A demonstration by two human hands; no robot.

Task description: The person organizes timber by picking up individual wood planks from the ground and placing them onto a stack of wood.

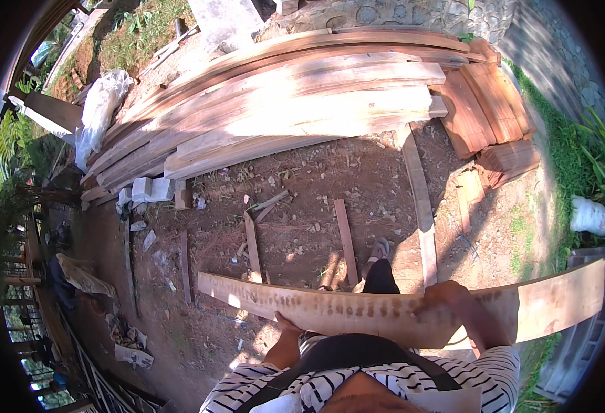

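Note:
A long wooden plank (pixel 364 313) lies crosswise in front of my body, its pale face marked with a row of dark smudges. My right hand (pixel 445 296) reaches over the face with its fingers closed at the far edge. At the near edge my left hand (pixel 288 329) grips from below, left of my middle; part of its fingers is hidden by the board. My foot in a sandal (pixel 379 249) shows on the dirt beyond the plank.
A stack of long planks (pixel 282 96) fills the far side. Shorter boards (pixel 481 103) are piled to its right. Several wooden strips (pixel 419 206) lie across the dirt. White blocks (pixel 152 190) and plastic sheeting (pixel 101 110) sit on the left; a stone wall (pixel 385 12) stands behind.

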